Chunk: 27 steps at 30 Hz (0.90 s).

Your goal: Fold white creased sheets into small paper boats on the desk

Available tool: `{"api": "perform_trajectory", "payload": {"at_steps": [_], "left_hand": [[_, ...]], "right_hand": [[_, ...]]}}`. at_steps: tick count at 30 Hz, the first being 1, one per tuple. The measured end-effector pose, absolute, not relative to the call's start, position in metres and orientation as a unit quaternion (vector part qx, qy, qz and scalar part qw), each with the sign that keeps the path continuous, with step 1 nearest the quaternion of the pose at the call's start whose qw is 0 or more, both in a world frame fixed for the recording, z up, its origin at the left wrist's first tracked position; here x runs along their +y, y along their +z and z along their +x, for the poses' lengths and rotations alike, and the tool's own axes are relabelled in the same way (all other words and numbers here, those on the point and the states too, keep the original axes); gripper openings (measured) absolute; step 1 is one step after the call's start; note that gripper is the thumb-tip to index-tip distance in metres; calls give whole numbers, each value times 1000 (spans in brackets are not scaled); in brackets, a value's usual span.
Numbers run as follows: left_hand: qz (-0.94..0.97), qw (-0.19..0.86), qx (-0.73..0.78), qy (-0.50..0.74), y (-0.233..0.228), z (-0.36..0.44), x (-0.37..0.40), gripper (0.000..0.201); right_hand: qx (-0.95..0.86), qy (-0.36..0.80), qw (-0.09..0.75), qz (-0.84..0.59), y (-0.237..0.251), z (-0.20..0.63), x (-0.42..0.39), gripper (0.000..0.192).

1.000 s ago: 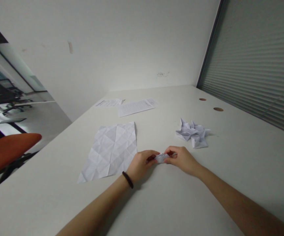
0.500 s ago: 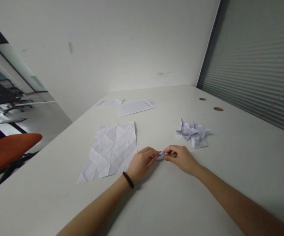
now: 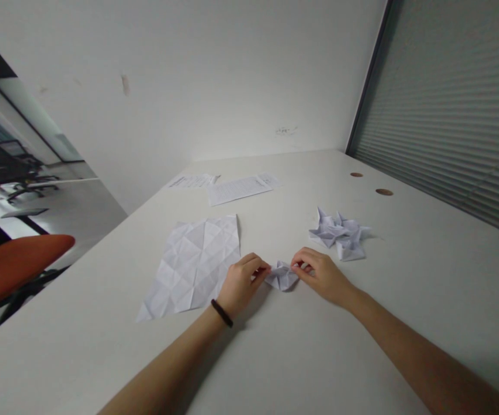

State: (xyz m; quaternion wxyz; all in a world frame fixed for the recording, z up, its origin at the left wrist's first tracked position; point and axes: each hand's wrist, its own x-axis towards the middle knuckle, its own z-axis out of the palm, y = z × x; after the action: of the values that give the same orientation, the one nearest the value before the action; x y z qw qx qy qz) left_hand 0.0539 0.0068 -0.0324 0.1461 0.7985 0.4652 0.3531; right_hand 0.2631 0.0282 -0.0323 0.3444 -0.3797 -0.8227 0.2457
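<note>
Head view: left hand (image 3: 243, 279) and right hand (image 3: 322, 275), knuckles up, each pinch the small folded paper (image 3: 282, 275) between them

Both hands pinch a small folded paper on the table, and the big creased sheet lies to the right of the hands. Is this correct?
Not quite. The head view shows the creased sheet to the left of the hands, beside the left hand. The rest holds: left and right hand pinch the small folded paper on the table.

Two bare forearms and hands, no sleeves in view.
The left hand (image 3: 241, 282) has a thin black band (image 3: 222, 312) just behind it at the wrist; the right hand (image 3: 323, 275) wears nothing.
</note>
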Motion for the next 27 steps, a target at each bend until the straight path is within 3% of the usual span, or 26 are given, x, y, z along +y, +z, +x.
{"api": "perform_trajectory", "payload": {"at_steps": [9,18,27], "left_hand": [[760,122,549,327,-27,38,16,12],[772,125,531,326,-26,40,14,12],[784,106,535,297,-26,41,11,14]], "right_hand": [[-801,189,299,-483,-21,292,44,12],[-810,179,294,-474,-17,295,44,11],[-806,83,300,-503,-8,315,51,11]]}}
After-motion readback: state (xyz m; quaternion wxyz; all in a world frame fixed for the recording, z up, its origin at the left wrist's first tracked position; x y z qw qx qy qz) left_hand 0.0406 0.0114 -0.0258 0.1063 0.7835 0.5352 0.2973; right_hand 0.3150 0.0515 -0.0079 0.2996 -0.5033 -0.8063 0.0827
